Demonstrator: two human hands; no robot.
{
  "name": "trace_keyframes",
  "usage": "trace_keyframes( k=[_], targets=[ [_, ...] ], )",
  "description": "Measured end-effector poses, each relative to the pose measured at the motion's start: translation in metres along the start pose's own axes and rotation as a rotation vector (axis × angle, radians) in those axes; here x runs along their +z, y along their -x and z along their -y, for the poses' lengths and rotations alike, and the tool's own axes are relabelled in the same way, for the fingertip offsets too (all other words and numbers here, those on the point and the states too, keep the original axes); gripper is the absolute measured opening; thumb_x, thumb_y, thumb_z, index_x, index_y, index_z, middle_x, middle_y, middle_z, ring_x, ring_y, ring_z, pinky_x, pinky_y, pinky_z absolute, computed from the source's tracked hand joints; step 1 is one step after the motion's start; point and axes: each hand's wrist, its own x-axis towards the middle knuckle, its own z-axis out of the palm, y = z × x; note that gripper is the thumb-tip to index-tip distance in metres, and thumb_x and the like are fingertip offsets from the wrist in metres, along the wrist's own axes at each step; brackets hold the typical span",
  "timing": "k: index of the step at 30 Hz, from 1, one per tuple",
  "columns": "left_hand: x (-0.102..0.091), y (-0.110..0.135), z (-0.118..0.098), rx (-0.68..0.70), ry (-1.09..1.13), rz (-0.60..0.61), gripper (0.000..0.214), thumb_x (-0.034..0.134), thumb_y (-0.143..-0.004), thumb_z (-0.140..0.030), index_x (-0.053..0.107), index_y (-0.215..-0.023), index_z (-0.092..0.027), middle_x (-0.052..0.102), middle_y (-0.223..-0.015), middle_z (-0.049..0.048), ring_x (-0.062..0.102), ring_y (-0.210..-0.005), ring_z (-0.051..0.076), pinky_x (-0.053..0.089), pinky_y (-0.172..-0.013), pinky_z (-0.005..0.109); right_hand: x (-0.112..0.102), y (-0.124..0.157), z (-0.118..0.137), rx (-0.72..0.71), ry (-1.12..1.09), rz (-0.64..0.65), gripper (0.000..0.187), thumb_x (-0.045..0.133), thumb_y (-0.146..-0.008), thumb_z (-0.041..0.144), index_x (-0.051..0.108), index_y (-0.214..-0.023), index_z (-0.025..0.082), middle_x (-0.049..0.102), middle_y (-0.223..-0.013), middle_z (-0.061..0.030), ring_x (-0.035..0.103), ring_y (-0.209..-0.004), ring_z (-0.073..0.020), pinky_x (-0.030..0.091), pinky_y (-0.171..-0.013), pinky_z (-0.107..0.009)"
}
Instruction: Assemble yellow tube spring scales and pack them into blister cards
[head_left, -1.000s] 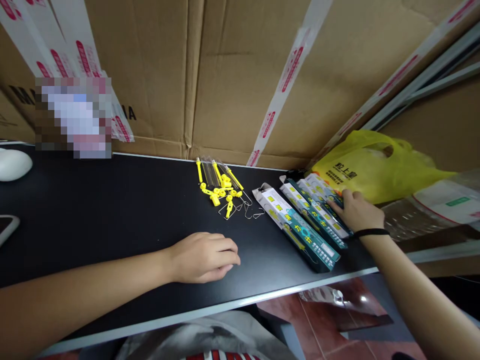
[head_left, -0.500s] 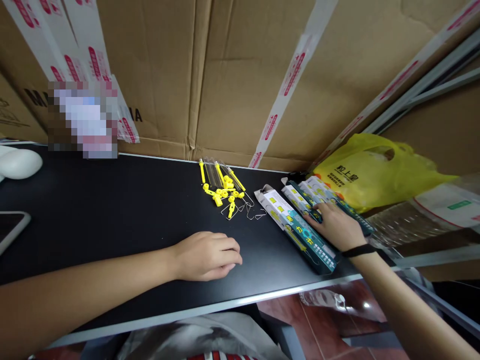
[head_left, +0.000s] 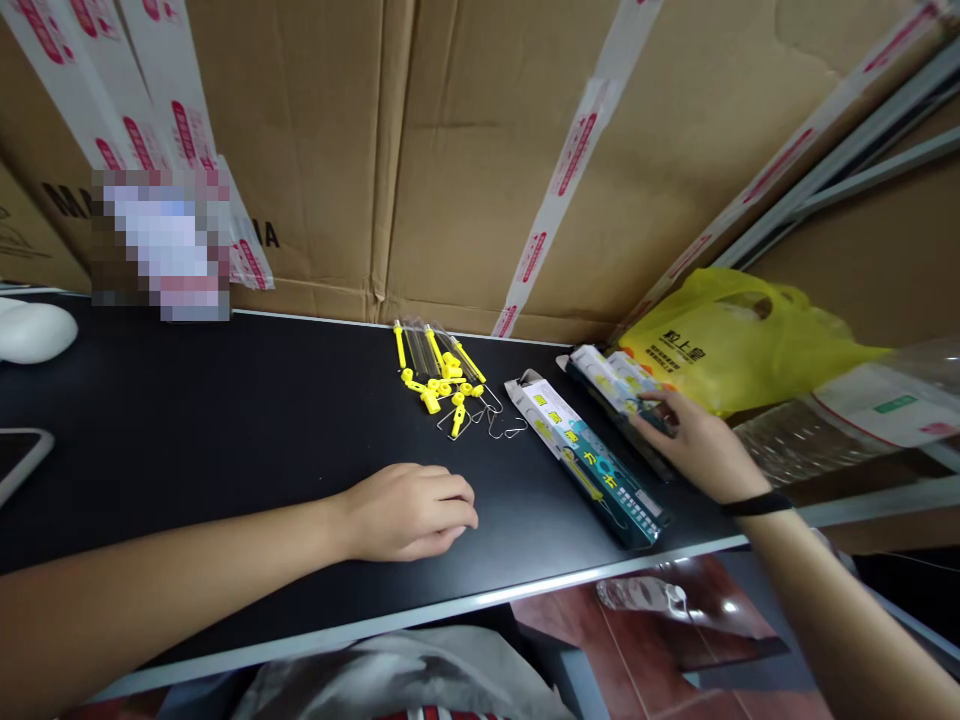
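- Right hand (head_left: 697, 450) is closed on a stack of boxes (head_left: 609, 376), fingers over the top. It's at the right end of the table (head_left: 225, 420), just in front of the yellow bag (head_left: 720, 340).
- Left hand (head_left: 409, 512) is loosely curled, resting on the table, holding nothing.
- My read: grip across the narrow width, nearer mid-length, so the stack doesn't fan out.
- Long axis is diagonal: far end points at the cardboard wall, near end is under the hand. It's roughly parallel to the single box (head_left: 592, 462) beside it.
- Can't tell if the stack is clear of the table.

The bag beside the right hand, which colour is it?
The bag is yellow with dark print, clearest in the head view.
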Motion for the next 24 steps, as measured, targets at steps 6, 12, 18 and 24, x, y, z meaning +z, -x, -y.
trace_keyframes(
  k=[6,12,18,24],
  targets=[
    [0.000,0.000,0.000,-0.001,-0.001,-0.006,0.015,0.049,-0.092,-0.021,0.063,-0.098,-0.021,0.069,-0.100,0.0021,0.063,-0.085,0.015,0.047,-0.073,0.026,0.003,-0.017,-0.037,0.123,0.269,0.090,0.040,0.054,-0.089,0.039,0.056,-0.119,0.013,0.066,-0.112,-0.0175,0.064,-0.098,-0.0275,0.047,-0.081,-0.033],
    [-0.001,0.000,-0.001,-0.011,0.010,0.000,0.015,0.050,-0.092,-0.020,0.063,-0.097,-0.021,0.069,-0.099,0.0014,0.063,-0.085,0.014,0.046,-0.072,0.025,0.022,-0.006,-0.032,0.247,0.500,0.028,0.049,0.046,-0.091,0.052,0.059,-0.108,0.009,0.062,-0.103,-0.0208,0.059,-0.099,-0.0343,0.046,-0.076,-0.037],
    [-0.001,-0.001,-0.001,-0.019,0.024,0.007,0.016,0.049,-0.092,-0.020,0.064,-0.097,-0.021,0.069,-0.099,0.0019,0.063,-0.086,0.015,0.046,-0.074,0.026,0.020,0.003,-0.022,0.364,0.414,-0.008,0.070,0.040,-0.087,0.064,0.055,-0.112,0.000,0.057,-0.108,-0.0309,0.057,-0.099,-0.0440,0.044,-0.067,-0.043],
    [-0.001,-0.001,-0.001,-0.021,0.027,0.006,0.016,0.049,-0.092,-0.020,0.064,-0.097,-0.021,0.069,-0.099,0.0016,0.063,-0.086,0.015,0.047,-0.073,0.026,0.021,0.000,-0.020,0.380,0.381,0.011,0.065,0.033,-0.092,0.060,0.055,-0.115,0.003,0.057,-0.110,-0.0324,0.058,-0.098,-0.0415,0.045,-0.067,-0.045]
  ],
)
